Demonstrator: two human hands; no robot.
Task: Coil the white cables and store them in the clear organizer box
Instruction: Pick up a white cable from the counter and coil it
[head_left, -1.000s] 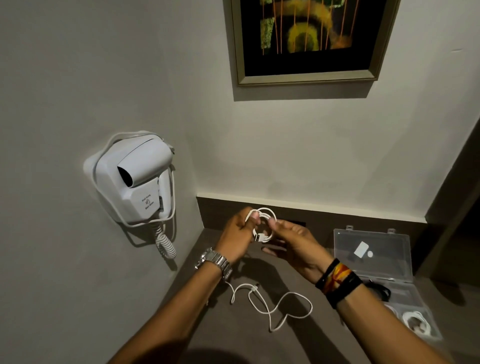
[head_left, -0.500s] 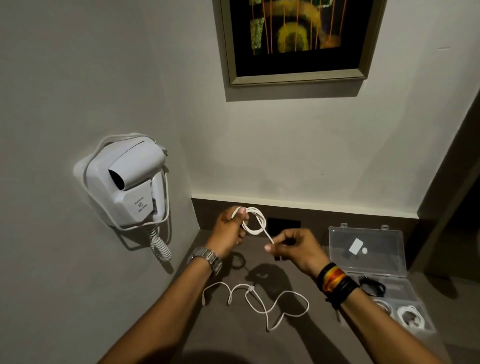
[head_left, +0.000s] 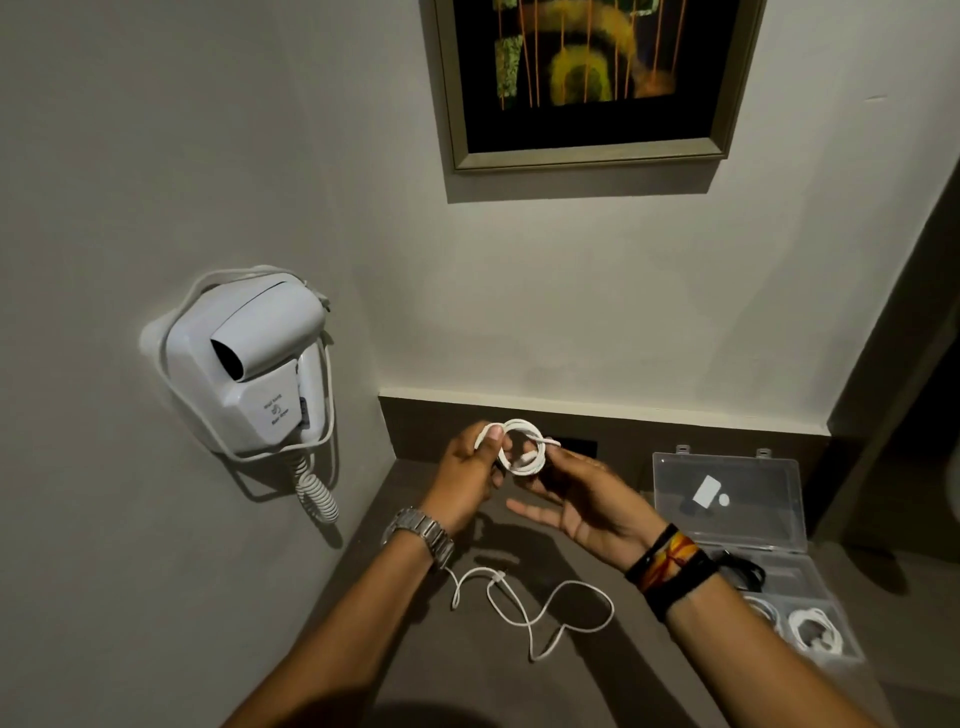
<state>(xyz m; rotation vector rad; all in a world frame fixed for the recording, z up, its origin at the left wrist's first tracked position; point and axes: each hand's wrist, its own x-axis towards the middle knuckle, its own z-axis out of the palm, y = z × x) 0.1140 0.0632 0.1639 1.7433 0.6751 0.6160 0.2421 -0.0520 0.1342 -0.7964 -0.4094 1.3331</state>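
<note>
The right hand (head_left: 582, 499), which half a second ago pulled the loose end away, is now back at the coiled white cable (head_left: 519, 448) with fingers half open; the left hand (head_left: 467, 473) pinches the coil above the worktop (head_left: 597, 675). The coil looks almost ready for the clear organizer box (head_left: 727, 499); another cable (head_left: 530, 608) lies uncoiled.

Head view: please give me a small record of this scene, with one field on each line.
left hand: pinches the coiled white cable
right hand: supports the coil, fingers partly open
loose white cable: uncoiled on the counter
clear organizer box: open, at the right, white coils inside
hair dryer: mounted on the left wall
</note>
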